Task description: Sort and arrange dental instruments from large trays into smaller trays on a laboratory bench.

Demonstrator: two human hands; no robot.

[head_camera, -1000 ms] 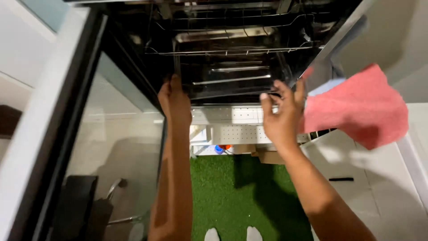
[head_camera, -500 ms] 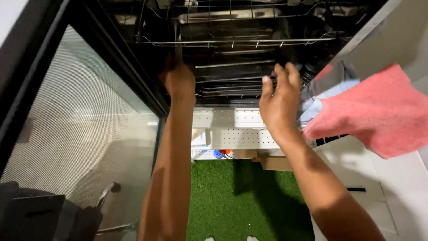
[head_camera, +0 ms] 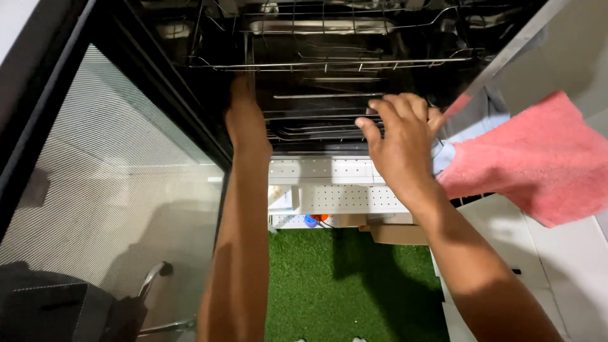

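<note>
Both hands reach into the oven: the left hand (head_camera: 246, 123) grips the rack (head_camera: 329, 98) at its left end, the right hand (head_camera: 399, 142) spreads open over its right end, a pink cloth (head_camera: 538, 158) just right.

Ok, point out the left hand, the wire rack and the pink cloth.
left hand (head_camera: 246, 121), head view, back of the hand.
wire rack (head_camera: 329, 64), head view, front bar.
pink cloth (head_camera: 538, 158), head view, middle of the fabric.

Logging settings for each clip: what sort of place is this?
Probably a home kitchen or utility corner: both hands reach into an open oven with wire racks and a glass door; a pink cloth hangs alongside, green artificial turf below.
</note>
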